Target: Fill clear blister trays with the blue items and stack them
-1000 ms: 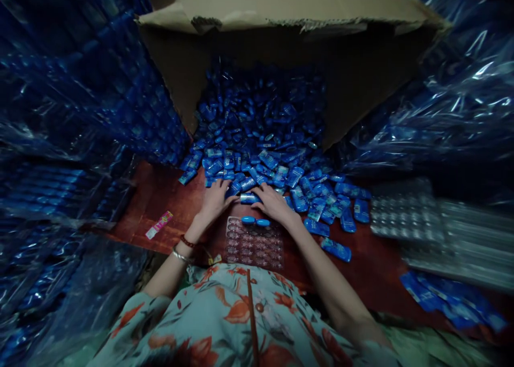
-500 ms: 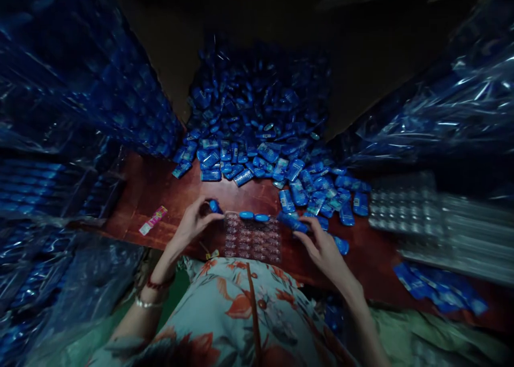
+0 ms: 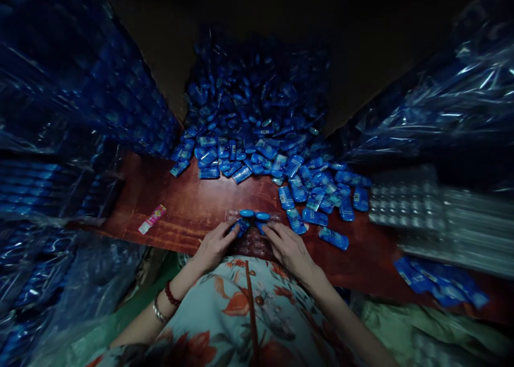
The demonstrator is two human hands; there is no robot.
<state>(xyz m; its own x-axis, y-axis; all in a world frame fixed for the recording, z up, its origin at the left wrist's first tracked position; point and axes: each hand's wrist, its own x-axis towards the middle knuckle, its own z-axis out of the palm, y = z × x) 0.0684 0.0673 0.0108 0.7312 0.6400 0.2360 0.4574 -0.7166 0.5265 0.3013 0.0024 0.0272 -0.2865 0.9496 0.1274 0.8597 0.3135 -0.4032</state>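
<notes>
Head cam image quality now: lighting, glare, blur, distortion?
Head view: dim overall; light falls on the wooden table and blue packets. Glare streaks the plastic wrap. Edges smear and bow, fisheye-like. Left hand and right hand fairly sharp.

I see a dim scene: light falls from above onto the bench, brightest at its middle. Beyond the bench the box interior sinks into black. Plastic wrap right of the bench throws streaky glare. Edges bend and smear, fisheye-style.
</notes>
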